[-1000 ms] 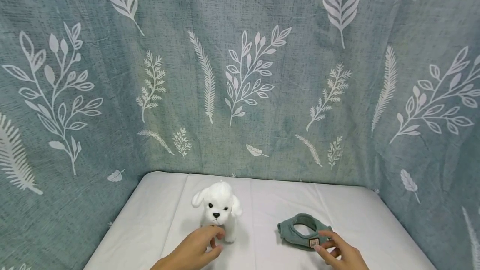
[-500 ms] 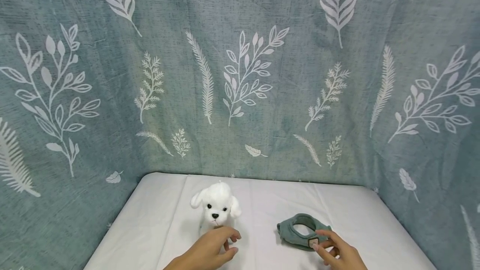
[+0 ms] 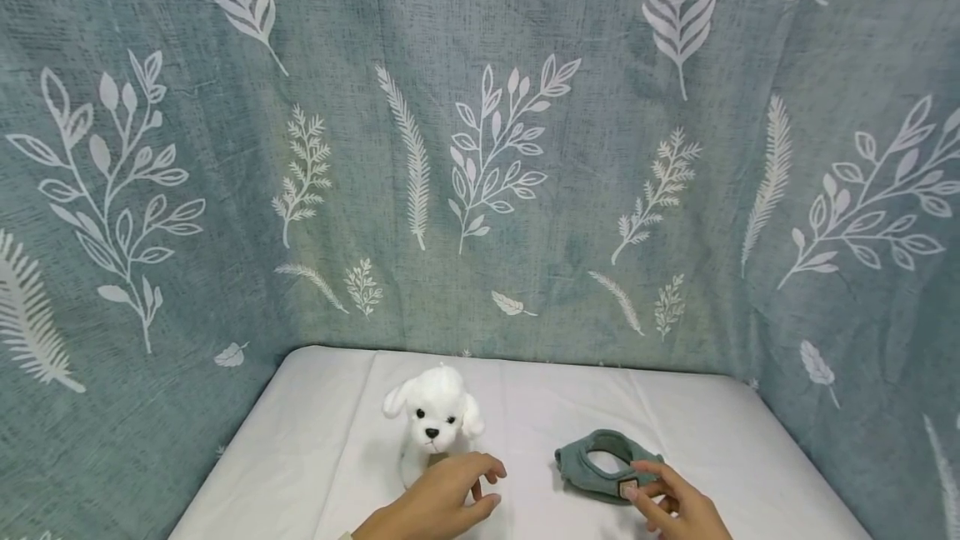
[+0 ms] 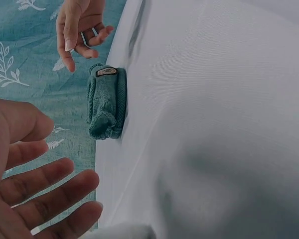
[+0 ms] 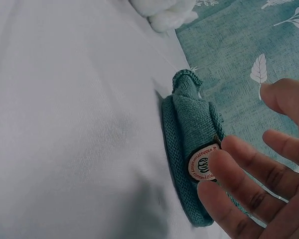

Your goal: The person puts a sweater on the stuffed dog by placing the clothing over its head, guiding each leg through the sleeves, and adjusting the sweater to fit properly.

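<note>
Shifted rightward since the earlier head frame, the left hand [image 3: 442, 494] lies before one white plush toy dog [image 3: 433, 402] nearer the left edge of the white cloth-covered table [image 3: 525, 415], the right hand [image 3: 678, 507] beside one teal knitted garment [image 3: 585, 467] nearer the right edge. Left wrist: of two hands, the left spreads loosely, holding nothing. Right wrist: thumb and fingers stand wide about the garment's label [image 5: 197, 167], contact uncertain; reaching appears the step in hand, a pinch the next need.

Place: curtained booth [image 3: 720, 290] | leaf-print cloth walls [image 3: 570, 232] | white-covered surface [image 3: 528, 423]
</note>
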`<action>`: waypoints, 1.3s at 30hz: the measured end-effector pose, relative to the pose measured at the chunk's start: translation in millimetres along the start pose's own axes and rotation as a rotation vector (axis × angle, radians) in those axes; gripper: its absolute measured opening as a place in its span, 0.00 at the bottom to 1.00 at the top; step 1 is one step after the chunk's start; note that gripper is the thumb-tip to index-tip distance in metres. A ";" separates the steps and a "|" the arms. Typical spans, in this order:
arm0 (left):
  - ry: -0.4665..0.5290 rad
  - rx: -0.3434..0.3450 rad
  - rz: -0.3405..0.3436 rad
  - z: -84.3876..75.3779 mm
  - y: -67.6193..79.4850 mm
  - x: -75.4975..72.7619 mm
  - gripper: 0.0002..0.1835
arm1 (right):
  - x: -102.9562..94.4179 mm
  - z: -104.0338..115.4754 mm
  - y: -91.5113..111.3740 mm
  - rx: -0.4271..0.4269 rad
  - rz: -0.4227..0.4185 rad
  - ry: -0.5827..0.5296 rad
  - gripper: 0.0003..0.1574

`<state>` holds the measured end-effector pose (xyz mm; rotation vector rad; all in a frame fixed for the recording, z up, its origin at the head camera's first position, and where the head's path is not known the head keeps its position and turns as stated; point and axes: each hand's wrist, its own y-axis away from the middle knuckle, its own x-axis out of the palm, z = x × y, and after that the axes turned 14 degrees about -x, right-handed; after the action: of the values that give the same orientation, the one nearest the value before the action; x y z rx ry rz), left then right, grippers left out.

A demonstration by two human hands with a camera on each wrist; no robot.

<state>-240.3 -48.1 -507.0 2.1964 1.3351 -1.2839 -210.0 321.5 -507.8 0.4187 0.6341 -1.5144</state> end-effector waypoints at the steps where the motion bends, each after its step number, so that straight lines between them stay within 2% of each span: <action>1: 0.010 -0.006 0.003 -0.3 -1.0 1.0 0.13 | -0.2 0.0 0.0 -0.001 0.000 -0.006 0.37; 8: 0.043 -0.030 0.024 -2.8 -9.4 6.8 0.13 | -1.3 1.0 -0.2 0.025 -0.015 -0.046 0.39; 15: 0.000 0.034 -0.007 -4.9 -24.3 14.6 0.12 | -4.8 -2.0 -2.0 0.021 0.002 -0.098 0.40; 20: 0.004 0.047 -0.001 -2.5 -29.3 23.7 0.12 | -5.2 -5.7 -3.9 -0.018 0.032 -0.126 0.42; 30: 0.010 0.021 0.004 -6.4 -41.4 32.6 0.12 | -8.5 -12.5 -6.5 -0.004 0.012 -0.127 0.40; 39: 0.048 -0.010 0.021 -14.4 -57.0 39.7 0.11 | -14.6 -23.1 -8.0 -0.018 0.032 -0.158 0.39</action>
<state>-271.7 14.4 -518.7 2.2425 1.3292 -1.2218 -220.0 347.1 -515.6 0.2911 0.5138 -1.4938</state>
